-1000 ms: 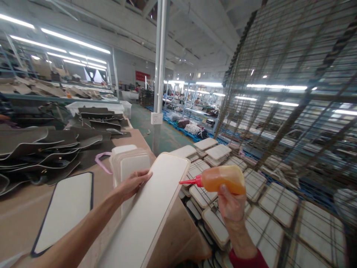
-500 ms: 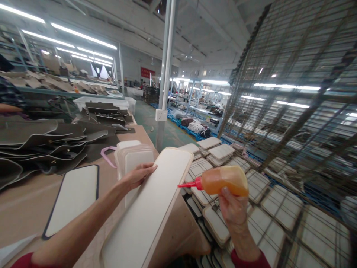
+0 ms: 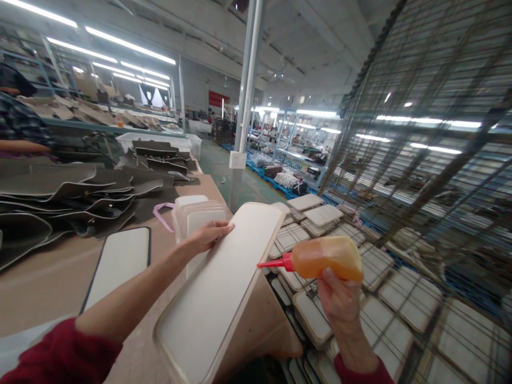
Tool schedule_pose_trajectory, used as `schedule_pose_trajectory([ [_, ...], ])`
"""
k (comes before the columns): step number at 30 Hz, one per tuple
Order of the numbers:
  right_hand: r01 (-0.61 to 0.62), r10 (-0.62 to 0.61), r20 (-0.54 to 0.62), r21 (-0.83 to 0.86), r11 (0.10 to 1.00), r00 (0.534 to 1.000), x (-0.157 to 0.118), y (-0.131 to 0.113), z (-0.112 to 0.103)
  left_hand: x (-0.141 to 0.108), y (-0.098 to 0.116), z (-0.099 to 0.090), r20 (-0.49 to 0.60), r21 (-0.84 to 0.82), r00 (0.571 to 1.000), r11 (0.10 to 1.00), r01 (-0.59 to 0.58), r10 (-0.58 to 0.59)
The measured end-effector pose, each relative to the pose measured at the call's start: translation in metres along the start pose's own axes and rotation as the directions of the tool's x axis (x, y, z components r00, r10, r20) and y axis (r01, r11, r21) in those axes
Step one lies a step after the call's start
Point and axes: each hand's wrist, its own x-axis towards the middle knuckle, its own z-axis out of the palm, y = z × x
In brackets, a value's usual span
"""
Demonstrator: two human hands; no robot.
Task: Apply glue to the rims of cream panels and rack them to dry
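Note:
A long white panel (image 3: 220, 277) with rounded corners and a cream rim tilts up in front of me. My left hand (image 3: 210, 236) grips its upper left edge, thumb on the white face. In my right hand (image 3: 340, 296) is a squeeze bottle (image 3: 326, 258) of amber liquid, held sideways. Its red nozzle points left, and the tip is at the panel's right edge. Behind my left hand stands a stack of pale panels (image 3: 196, 208). A dark-edged white panel (image 3: 120, 261) lies on the brown table (image 3: 160, 266) to the left.
Dark folded pieces (image 3: 60, 192) cover the table's left side, with a pink strip (image 3: 162, 216) near them. On the right, many panels lie on wire racks (image 3: 408, 298) beneath a raised wire grid (image 3: 432, 133). A post (image 3: 242, 106) stands ahead; a person's plaid sleeve (image 3: 22, 122) shows far left.
The view has shifted, so most of the scene sits further right. More of my left sleeve shows. The nozzle remains at the panel's right edge, and both hands keep their holds.

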Motion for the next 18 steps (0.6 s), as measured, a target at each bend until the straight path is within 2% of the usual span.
schedule_pose_trajectory([
  [7, -0.022, 0.021, 0.026, 0.005, 1.000, 0.999, -0.004, -0.005, 0.000, 0.007, 0.009, 0.005, -0.062, 0.013, 0.998, 0.999, 0.032, -0.031],
  [18, -0.031, 0.031, 0.047, -0.008, 0.999, 0.998, -0.009, 0.000, -0.014, 0.028, 0.015, 0.012, -0.094, 0.017, 0.995, 0.999, 0.045, -0.043],
])
